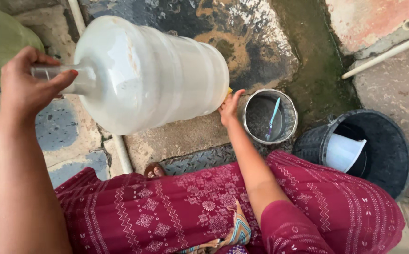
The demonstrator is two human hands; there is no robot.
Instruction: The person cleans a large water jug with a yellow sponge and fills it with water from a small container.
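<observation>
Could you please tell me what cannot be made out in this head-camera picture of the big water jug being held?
- Jug mouth: covered by the left hand.
- Jug base: faces away; the right hand presses there, palm hidden.
- Jug contents: cloudy wall hides them.
- Steel pot: the lower end of the blue stick is lost in dark contents.
- Black bucket: its bottom is hidden by a white container.
- Foot: mostly under the maroon skirt.

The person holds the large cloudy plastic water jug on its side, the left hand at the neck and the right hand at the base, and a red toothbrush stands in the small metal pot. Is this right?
One detail is wrong: the toothbrush in the small round metal pot is light blue, not red, as the head view shows. The rest holds: the large cloudy plastic water jug lies on its side, left hand at the neck, right hand at the base.
</observation>
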